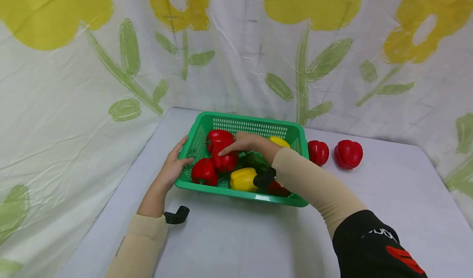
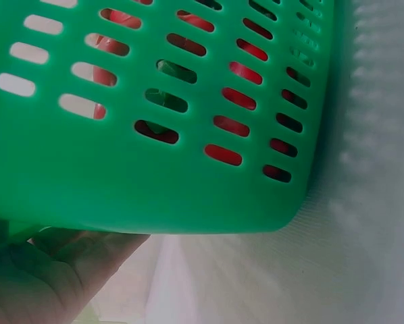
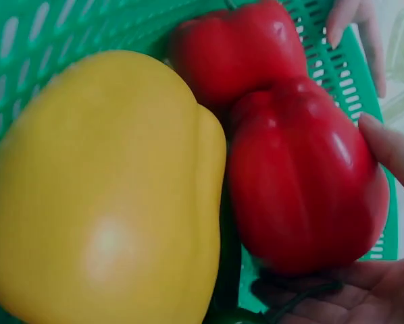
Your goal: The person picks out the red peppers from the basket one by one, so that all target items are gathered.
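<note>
A green plastic basket with slotted walls stands on the table, holding bell peppers. My left hand grips its left rim, thumb over the edge and fingers outside; the left wrist view shows that hand against the basket wall. Inside the basket my right hand holds a red bell pepper. In the right wrist view the thumb lies on this red pepper and the other fingers reach beneath it. Close by are two more red peppers and a yellow pepper.
Dark green vegetables lie in the basket's middle. Another yellow pepper shows behind the right wrist, and a red one sits partly hidden under the forearm. Outside, two red peppers rest on the white table to the right.
</note>
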A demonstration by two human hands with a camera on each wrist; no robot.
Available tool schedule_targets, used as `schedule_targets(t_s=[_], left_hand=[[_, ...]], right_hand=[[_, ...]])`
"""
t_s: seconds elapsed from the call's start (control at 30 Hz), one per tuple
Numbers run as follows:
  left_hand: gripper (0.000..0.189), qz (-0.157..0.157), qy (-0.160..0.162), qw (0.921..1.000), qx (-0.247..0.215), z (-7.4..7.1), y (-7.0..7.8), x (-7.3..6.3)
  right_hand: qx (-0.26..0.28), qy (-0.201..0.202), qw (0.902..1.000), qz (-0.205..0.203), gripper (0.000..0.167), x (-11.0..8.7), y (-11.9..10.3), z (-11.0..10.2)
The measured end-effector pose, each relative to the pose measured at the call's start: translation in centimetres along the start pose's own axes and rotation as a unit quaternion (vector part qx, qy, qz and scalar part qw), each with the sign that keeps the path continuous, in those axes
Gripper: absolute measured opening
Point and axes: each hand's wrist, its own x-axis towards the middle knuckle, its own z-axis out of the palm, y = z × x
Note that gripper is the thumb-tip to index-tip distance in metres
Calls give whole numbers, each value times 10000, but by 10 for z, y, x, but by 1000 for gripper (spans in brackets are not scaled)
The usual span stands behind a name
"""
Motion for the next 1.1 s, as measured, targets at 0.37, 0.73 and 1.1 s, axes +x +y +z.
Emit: schedule_targets(t_s=[0.37, 0.73, 1.1], left_hand=[[73, -85, 21, 10000, 46, 1, 1, 1], [72, -148, 37, 9999, -2, 0, -2, 1], [73, -113, 42, 9999, 11, 2, -1, 0]], right_hand=[[345, -202, 9990, 186, 53, 4, 2, 1], [1024, -212, 9945, -26, 55, 6, 1, 12], [1049, -42, 9944, 75, 63, 6, 1, 14]])
